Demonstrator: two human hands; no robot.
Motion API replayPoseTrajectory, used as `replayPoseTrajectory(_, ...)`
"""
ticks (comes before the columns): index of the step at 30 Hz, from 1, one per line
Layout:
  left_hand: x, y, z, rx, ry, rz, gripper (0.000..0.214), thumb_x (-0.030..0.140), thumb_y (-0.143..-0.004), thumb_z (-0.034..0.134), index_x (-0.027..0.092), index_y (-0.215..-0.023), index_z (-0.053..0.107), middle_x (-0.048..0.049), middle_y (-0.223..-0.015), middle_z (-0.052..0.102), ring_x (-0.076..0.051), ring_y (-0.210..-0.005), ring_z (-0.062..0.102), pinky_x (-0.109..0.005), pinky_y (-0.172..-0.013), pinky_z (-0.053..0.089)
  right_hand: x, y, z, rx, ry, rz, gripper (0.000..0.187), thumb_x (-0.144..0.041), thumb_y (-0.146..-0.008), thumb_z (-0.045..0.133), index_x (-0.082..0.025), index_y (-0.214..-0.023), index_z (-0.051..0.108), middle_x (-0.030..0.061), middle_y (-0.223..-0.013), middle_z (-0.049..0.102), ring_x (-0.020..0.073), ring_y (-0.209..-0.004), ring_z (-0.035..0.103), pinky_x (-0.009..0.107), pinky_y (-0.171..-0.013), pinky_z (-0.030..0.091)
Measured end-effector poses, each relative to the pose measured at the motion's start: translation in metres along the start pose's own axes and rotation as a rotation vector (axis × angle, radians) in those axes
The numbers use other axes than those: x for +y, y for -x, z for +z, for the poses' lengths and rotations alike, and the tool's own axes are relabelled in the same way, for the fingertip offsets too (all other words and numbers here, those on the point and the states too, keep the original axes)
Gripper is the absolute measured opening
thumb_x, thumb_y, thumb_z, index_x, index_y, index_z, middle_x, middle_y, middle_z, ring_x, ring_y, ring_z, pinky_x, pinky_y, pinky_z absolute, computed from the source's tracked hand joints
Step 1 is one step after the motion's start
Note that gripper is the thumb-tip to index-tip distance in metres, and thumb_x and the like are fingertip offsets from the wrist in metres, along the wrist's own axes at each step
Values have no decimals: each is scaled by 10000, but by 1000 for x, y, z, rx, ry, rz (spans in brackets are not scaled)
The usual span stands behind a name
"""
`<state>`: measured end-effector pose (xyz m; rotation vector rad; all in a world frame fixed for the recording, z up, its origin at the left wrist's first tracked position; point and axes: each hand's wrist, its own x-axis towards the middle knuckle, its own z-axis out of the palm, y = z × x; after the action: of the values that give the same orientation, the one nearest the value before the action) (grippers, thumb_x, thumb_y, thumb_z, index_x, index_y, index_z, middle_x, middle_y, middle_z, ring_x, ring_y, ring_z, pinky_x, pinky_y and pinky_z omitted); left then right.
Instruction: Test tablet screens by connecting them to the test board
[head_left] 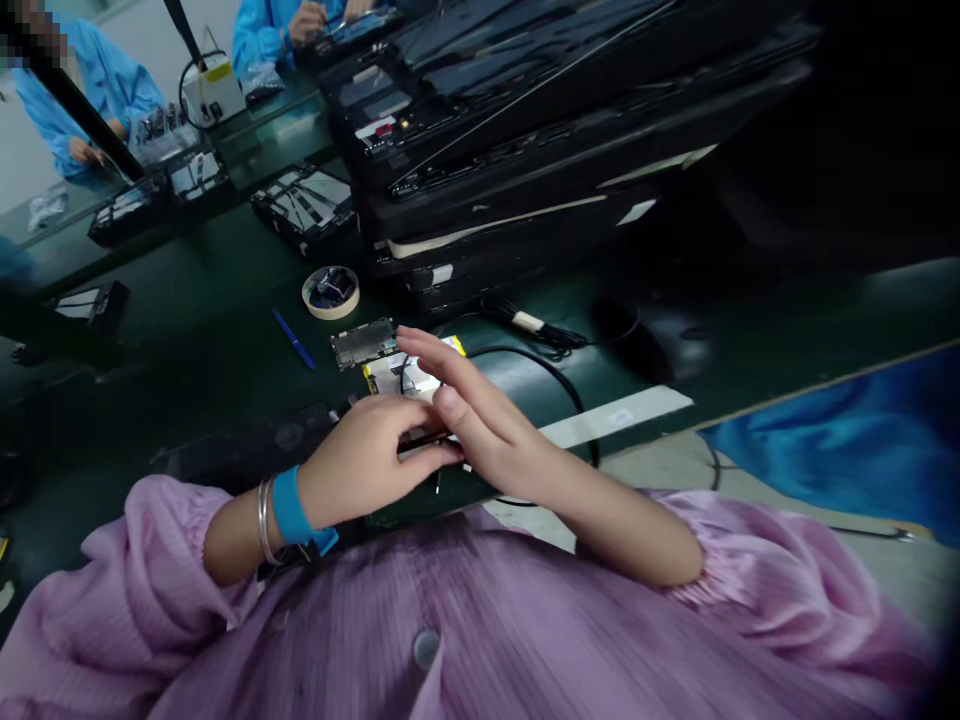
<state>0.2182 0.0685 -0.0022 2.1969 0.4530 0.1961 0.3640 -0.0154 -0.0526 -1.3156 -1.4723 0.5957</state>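
Observation:
My left hand (pixel 367 450), with a blue wrist strap (pixel 291 506), is curled with its thumb and fingers closed around a thin dark piece (pixel 421 440). Most of that piece is hidden, so its kind does not show. My right hand (pixel 487 420) is beside it, fingers stretched out and nearly flat. Its palm side faces the left hand and seems to touch the piece or the left fingertips. Just beyond the hands lie a white flat pack with yellow edges (pixel 384 376), partly covered, and a circuit board (pixel 364 345).
Behind the hands stands a tall stack of dark trays (pixel 480 220) with device parts. A blue pen (pixel 292 338), a tape roll (pixel 331 292), a black cable (pixel 540 330) and a white strip (pixel 619 415) lie on the green table (pixel 202 320). Co-workers in blue sleeves sit opposite.

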Motion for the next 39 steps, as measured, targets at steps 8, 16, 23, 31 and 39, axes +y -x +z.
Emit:
replayPoseTrajectory(8, 5, -6, -15, 205, 354, -159, 230, 88, -744, 714, 175, -938, 627, -8, -830, 717, -127, -767, 685, -269, -751, 570, -10, -9, -6, 98, 77, 82, 418, -551, -978, 479, -205, -767, 580, 80, -904, 662, 233, -880, 629, 358, -778, 504)
replayPoseTrajectory(16, -5, 4, -15, 254, -246, 45, 71, 171, -857, 667, 215, -913, 677, -3, -876, 748, -161, -801, 670, -309, -758, 523, -3, -2, -5, -101, -270, 323, 379, -499, -943, 488, -212, -697, 476, -31, -593, 479, 118, -529, 450, 240, -511, 373)
replayPoseTrajectory(23, -36, 5, -13, 135, -790, 211, 176, 199, -932, 573, 202, -870, 738, -26, -820, 765, -215, -819, 579, -395, -796, 414, 33, 13, 1, -132, 525, -175, 334, -166, -948, 412, -122, -1144, 679, 211, -1256, 629, 336, -1150, 594, 487, -908, 481)
replayPoseTrajectory(31, -47, 4, -4, 129, -832, 197, 159, 192, -919, 602, 207, -877, 755, -2, -805, 759, -207, -820, 565, -384, -774, 405, 41, 19, 3, -120, 656, -297, 355, -151, -1002, 385, -133, -1167, 699, 215, -1274, 629, 311, -1182, 593, 441, -853, 484)
replayPoseTrajectory(39, -49, 5, -3, 128, -871, 237, 146, 187, -910, 617, 208, -883, 758, -1, -798, 749, -206, -814, 569, -384, -757, 413, 41, 18, 6, -135, 735, -360, 376, -167, -1036, 336, -106, -1183, 676, 237, -1304, 604, 307, -1178, 590, 430, -835, 472)
